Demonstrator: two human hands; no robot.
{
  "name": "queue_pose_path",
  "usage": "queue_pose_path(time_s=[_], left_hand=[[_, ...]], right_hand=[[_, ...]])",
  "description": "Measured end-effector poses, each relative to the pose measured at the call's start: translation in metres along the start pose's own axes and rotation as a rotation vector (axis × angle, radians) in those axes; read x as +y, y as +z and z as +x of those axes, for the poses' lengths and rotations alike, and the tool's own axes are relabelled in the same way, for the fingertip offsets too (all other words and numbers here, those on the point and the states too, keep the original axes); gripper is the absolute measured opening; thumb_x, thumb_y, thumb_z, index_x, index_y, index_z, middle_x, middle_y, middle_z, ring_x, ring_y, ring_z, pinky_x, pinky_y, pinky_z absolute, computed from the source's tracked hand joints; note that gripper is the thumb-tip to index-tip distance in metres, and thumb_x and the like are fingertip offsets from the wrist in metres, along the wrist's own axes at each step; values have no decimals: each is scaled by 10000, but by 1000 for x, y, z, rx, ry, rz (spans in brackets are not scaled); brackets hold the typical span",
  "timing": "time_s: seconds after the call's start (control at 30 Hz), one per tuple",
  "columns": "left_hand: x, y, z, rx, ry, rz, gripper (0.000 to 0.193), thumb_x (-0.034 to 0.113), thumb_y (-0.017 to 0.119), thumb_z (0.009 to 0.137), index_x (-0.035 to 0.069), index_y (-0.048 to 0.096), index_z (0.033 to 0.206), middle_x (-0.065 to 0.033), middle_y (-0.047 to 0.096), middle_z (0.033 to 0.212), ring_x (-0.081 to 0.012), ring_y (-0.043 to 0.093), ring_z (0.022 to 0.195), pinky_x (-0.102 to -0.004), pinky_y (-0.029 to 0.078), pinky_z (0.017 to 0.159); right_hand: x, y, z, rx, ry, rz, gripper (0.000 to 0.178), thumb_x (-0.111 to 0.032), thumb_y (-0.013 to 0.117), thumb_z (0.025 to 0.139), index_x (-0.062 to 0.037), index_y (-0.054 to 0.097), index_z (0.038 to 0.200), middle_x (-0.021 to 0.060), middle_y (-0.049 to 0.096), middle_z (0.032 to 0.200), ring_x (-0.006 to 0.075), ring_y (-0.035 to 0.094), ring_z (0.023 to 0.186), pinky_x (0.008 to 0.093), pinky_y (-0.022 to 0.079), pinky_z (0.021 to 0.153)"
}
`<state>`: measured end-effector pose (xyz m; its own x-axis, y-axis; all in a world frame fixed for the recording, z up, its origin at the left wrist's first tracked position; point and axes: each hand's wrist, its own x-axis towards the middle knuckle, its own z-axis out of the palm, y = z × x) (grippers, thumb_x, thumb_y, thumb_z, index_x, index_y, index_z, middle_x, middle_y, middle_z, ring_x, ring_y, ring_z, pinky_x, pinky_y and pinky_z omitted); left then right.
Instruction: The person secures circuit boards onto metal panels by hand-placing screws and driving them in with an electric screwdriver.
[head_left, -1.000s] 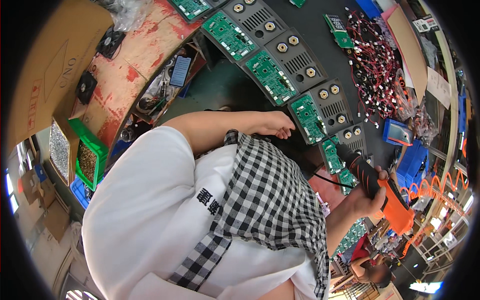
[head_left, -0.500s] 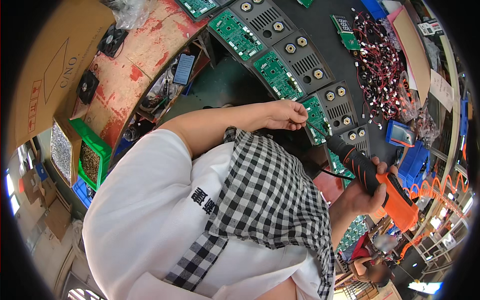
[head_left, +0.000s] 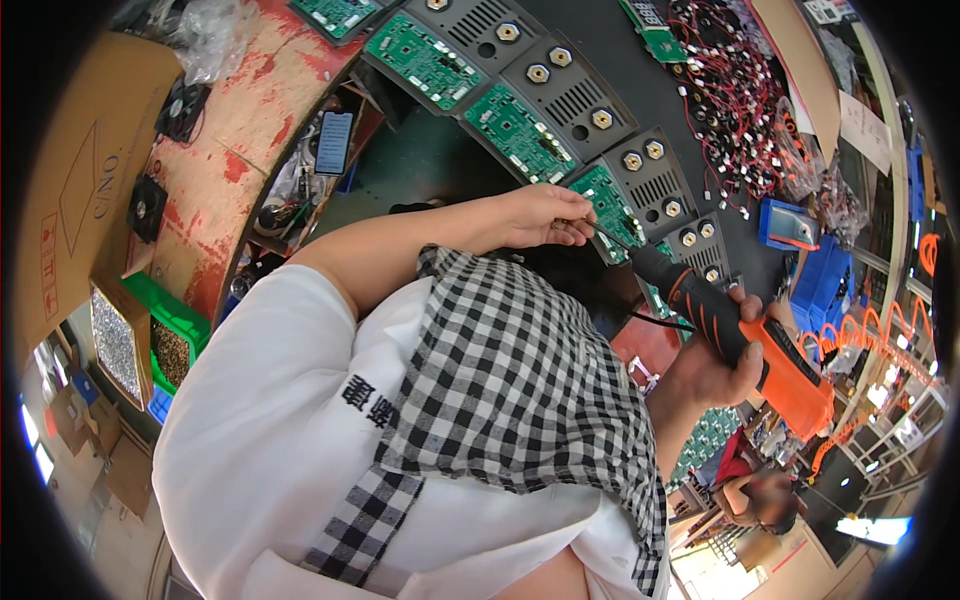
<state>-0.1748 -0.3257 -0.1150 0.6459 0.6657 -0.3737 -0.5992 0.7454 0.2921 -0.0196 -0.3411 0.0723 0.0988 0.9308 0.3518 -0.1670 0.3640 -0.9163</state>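
Note:
My right hand [head_left: 715,365] is wrapped round an orange and black electric screwdriver [head_left: 715,310], its long thin bit pointing up and left. My left hand [head_left: 555,215] is closed, its fingertips pinched at the end of the bit; whatever lies between them is too small to make out. Beside and beneath the bit is a green circuit board [head_left: 605,205] fixed to a grey slotted panel [head_left: 650,180] with brass fittings. Similar units run in a row up and left, among them another circuit board [head_left: 520,130].
A heap of red and black wired parts [head_left: 730,110] lies on the dark bench beyond the panels. Blue bins [head_left: 820,285] and an orange coiled hose [head_left: 880,330] are at right. Leftward are a worn red table [head_left: 230,150], a phone [head_left: 333,142] and a green bin [head_left: 170,310]. Another person [head_left: 765,497] sits lower right.
The whole view has shifted, so bench and panels appear further up and left. Both hands keep their grips, with the left fingers still at the bit's end.

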Motion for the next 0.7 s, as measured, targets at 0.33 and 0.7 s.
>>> queue_pose_path(time_s=[0.33,0.7], left_hand=[[-6,-7,0,70,-44,19,216,269,529,801,56,523,765,-24,527,643,-87,481,551,-175,360,451],[-27,-20,-2,141,-70,-93,349,328,493,813,2,478,938,-84,499,836,-150,510,723,-248,443,666]], right_hand=[[9,0,0,52,6,-46,353,-167,586,608,-94,428,915,59,502,916,178,481,755,389,384,763],[49,8,11,-85,-55,-65,381,-28,572,623,-55,391,957,148,505,933,222,505,775,394,419,746]])
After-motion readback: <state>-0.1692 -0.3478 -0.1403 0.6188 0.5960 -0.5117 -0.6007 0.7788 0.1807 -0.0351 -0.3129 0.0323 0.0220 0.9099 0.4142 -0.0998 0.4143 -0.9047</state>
